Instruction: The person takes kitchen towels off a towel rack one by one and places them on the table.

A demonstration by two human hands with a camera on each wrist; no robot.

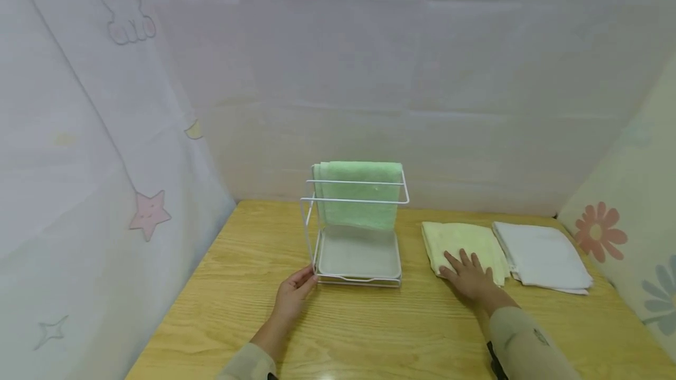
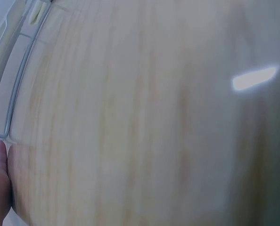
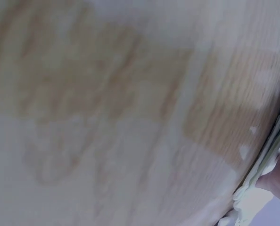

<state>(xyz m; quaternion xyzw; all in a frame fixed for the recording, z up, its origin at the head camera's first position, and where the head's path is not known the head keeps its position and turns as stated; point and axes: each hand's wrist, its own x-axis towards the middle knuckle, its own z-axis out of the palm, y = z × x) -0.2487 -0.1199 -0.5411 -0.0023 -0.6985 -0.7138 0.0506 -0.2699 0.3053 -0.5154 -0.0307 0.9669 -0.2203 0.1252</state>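
A white wire rack [image 1: 355, 200] stands on the table, with a folded green towel [image 1: 361, 214] draped over its rear bar. In its base lies a pale tray [image 1: 359, 254]. My left hand [image 1: 292, 297] holds the rack's front left bottom corner between thumb and fingers; the left wrist view catches the fingertips [image 2: 0, 149] right at that corner. Fingers spread, my right hand [image 1: 472, 279] rests on a folded pale yellow towel [image 1: 456, 238] to the right of the rack. The right wrist view shows only the thumb side of this hand [image 3: 277, 179] against the cloth's layered edge.
A folded white towel [image 1: 549, 255] lies to the right of the yellow one, their edges close together. The wooden table [image 1: 369, 333] reaches back to a pale cloth backdrop [image 1: 327, 75], which also hangs along both sides with printed figures.
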